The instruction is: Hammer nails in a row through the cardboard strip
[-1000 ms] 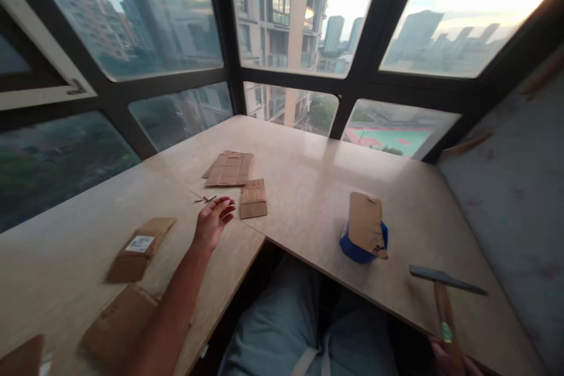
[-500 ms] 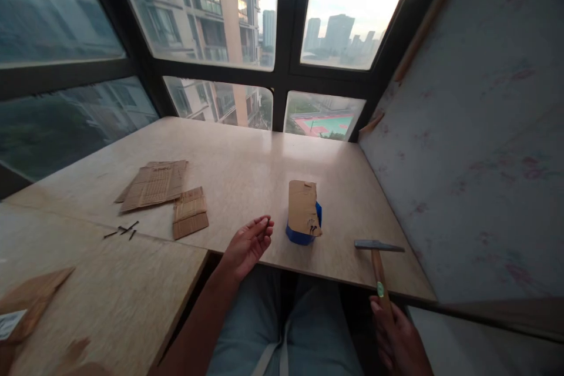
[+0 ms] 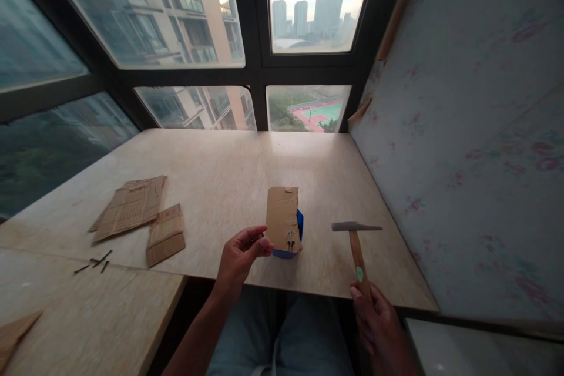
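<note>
A hammer (image 3: 358, 249) with a wooden handle and dark metal head stands upright in my right hand (image 3: 379, 329), which is closed round the handle's lower end. My left hand (image 3: 241, 255) is pinched shut, thumb against fingers, just left of a strip of brown cardboard (image 3: 282, 218) lying over a blue container (image 3: 294, 244). I picked up a small nail a moment ago; it is too small to make out in the pinch. Small dark nails show stuck in the cardboard's near end.
Flat cardboard pieces (image 3: 132, 205) and a smaller ribbed piece (image 3: 165, 234) lie at the left of the wooden table (image 3: 229, 170). Loose nails (image 3: 97, 261) lie beside them. A wall panel (image 3: 462, 129) closes the right side; windows stand behind.
The view swung right. My left hand left the loose nails, crossed to the cardboard on the blue container and closed into a pinch. The hammer rose closer to the container.
</note>
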A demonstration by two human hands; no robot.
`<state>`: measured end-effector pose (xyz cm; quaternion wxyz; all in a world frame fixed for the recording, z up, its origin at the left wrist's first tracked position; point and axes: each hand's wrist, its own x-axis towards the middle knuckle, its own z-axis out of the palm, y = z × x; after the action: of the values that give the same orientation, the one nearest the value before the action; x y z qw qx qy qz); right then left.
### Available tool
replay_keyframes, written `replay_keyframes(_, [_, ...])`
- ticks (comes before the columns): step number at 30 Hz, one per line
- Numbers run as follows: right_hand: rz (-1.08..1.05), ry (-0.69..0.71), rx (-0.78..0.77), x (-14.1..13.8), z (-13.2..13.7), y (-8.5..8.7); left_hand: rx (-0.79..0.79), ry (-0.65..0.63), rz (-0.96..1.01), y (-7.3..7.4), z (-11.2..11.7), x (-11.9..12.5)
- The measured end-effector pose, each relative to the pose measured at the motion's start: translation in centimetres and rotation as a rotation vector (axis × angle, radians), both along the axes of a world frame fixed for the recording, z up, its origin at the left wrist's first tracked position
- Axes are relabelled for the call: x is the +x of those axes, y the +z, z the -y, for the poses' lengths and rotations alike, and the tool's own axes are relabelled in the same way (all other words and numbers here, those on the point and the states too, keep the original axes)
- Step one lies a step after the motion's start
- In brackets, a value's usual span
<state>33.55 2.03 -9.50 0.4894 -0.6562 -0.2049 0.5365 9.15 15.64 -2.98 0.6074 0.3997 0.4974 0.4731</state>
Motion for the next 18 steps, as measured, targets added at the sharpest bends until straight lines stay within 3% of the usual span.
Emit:
replay_keyframes(5, [-0.115,0.068,0.256,0.8,-1.2,-0.1,0.073,-0.015,-0.123,0.1,-0.1,-0.1])
replay_keyframes(8, [-0.183,0.229,0.421,0.6,-1.8,0.8,0.100,-0.009,-0.180,-0.1,-0.1,0.0])
replay_keyframes(10, [-0.194,0.297,0.408,0.0,-2.0,1.6,0.108,-0.022,-0.217,-0.4,-0.2,0.0])
replay_keyframes(13, [-0.185,0.286,0.317,-1.0,-2.2,2.7,0.177,-0.058,-0.287,-1.2,-0.6,0.3])
replay_keyframes(18, [-0.009,0.330,0.308,-1.8,-2.8,4.7,0.565,-0.119,-0.521,-2.2,-1.7,1.0])
